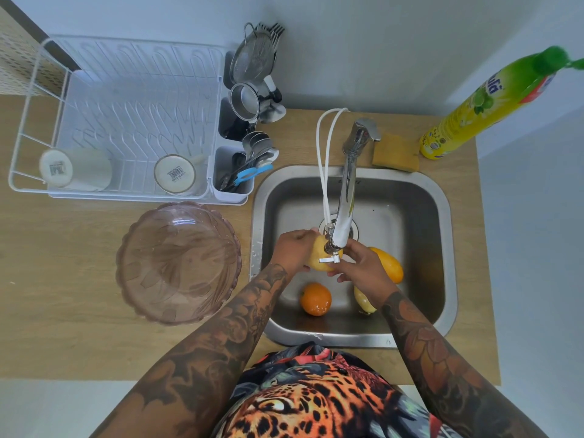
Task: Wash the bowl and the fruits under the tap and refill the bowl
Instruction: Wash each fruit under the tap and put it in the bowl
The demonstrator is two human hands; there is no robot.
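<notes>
A yellow fruit (317,259) sits under the tap (343,213) spout, over the steel sink (442,235). My left hand (292,249) grips it from the left and my right hand (358,268) holds it from the right. On the sink floor lie an orange (316,299), an orange-yellow mango (390,263) and a pale yellow fruit (363,302), partly hidden by my right wrist. The clear pink bowl (178,263) stands with nothing in it on the wooden counter, left of the sink.
A white dish rack (120,121) holding two upturned cups (175,174) stands at the back left, with a cutlery holder (235,172) full of utensils beside it. A sponge (395,153) and a dish-soap bottle (474,115) sit behind the sink at right.
</notes>
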